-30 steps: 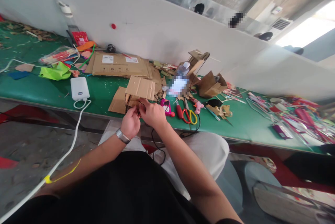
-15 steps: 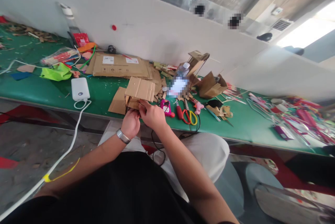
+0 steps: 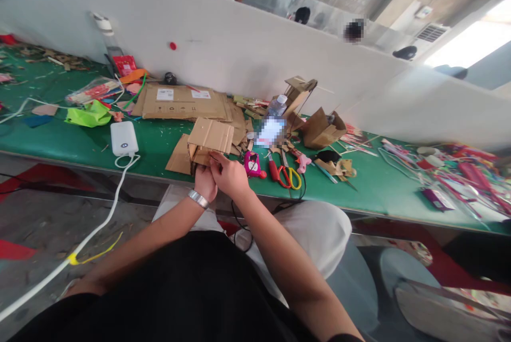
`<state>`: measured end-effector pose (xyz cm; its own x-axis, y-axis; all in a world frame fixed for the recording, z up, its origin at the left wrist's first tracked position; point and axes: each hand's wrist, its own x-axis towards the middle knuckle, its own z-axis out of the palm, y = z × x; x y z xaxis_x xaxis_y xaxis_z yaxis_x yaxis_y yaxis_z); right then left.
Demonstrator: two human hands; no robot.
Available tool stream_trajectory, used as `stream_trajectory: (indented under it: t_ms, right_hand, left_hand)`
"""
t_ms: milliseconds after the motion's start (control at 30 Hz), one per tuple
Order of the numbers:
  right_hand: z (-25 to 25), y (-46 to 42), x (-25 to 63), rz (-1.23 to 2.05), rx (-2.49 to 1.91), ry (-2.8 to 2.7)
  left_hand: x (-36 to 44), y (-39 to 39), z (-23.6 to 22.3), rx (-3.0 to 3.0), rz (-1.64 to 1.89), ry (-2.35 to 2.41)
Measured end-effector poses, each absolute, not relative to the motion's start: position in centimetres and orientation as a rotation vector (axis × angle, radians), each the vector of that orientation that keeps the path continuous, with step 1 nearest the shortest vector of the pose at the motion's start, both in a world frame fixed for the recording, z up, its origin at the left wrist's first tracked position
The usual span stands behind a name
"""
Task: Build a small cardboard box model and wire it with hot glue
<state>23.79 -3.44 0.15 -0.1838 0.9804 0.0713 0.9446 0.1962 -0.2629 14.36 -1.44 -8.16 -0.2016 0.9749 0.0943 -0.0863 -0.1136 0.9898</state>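
Note:
A small cardboard box model (image 3: 211,133) with folded flaps sits at the front edge of the green table, its open side facing me. My left hand (image 3: 205,184), with a metal watch on the wrist, is closed at the lower part of the box, its fingertips partly hidden inside the opening. Close beside it, my right hand (image 3: 230,177) pinches the lower right edge of the cardboard with its fingers bent. Any small piece between the fingers is too hidden to make out. Just right of the hands lies a pink tape measure-like case (image 3: 252,163).
Scissors (image 3: 294,178), a red-handled screwdriver (image 3: 273,169) and a pink glue gun (image 3: 303,163) lie to the right. A phone (image 3: 270,132) and a bottle (image 3: 277,105) stand behind. Left is a white power bank (image 3: 123,138) with a cable; flat cardboard (image 3: 183,105) lies at the back.
My left hand has shifted slightly right and up, further under the box, closer to my right hand. The box has moved a little to the left in view.

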Motion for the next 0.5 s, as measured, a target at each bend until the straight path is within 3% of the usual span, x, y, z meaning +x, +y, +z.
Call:
stream_trajectory:
  t_ms: [500]
  right_hand:
    - [0.0, -3.7, 23.6, 0.267, -1.862, -2.204]
  left_hand:
    - [13.1, -2.2, -7.4, 1.476, 1.308, 1.342]
